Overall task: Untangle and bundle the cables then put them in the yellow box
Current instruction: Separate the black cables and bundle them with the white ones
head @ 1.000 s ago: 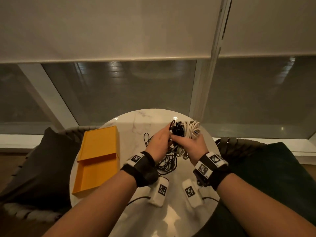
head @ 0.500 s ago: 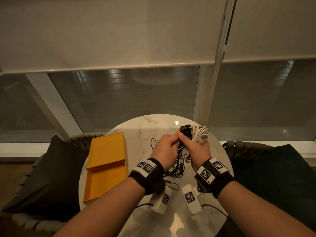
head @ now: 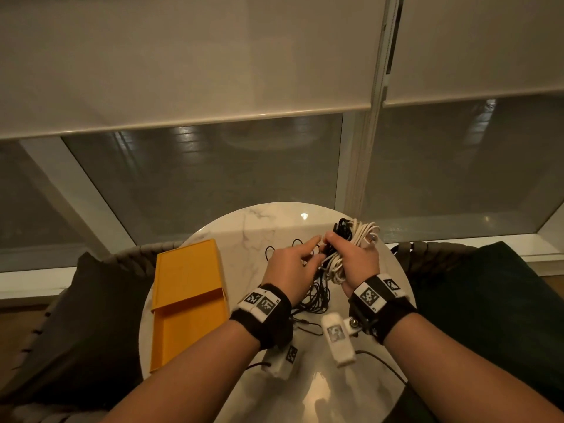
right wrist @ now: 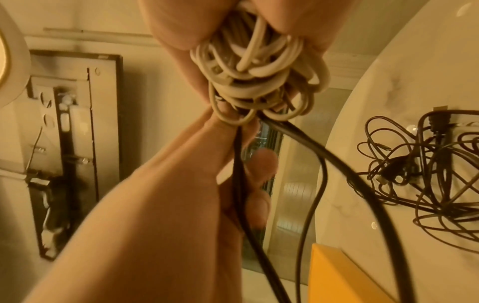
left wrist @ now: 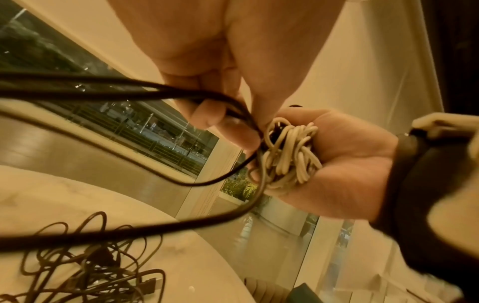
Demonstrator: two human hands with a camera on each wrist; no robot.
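We hold our right hand (head: 355, 257) above the far side of the round marble table (head: 244, 227), its fingers (right wrist: 171, 24) curled tight round a bundle of white cable (head: 360, 239) coiled together with a smaller knot of black cable (head: 340, 228). The loops stick out past the fist at both ends. Our left hand (head: 288, 267) sits just beside it, touching the bundle; in the left wrist view its thumb and fingers (left wrist: 233, 131) pinch a black cable strand (left wrist: 124, 95) right where it leaves the white coil. From that pinch, black strands hang down toward the table.

Below the hands a loose tangle of thin black cables (head: 314, 296) lies on the marble, still unsorted, with a plug or two visible in the heap from the wrist views.

The yellow box (head: 186, 300) lies on the left part of the table, well apart from the tangle, open, with its lid part overlapping the far end. No cable is in it.
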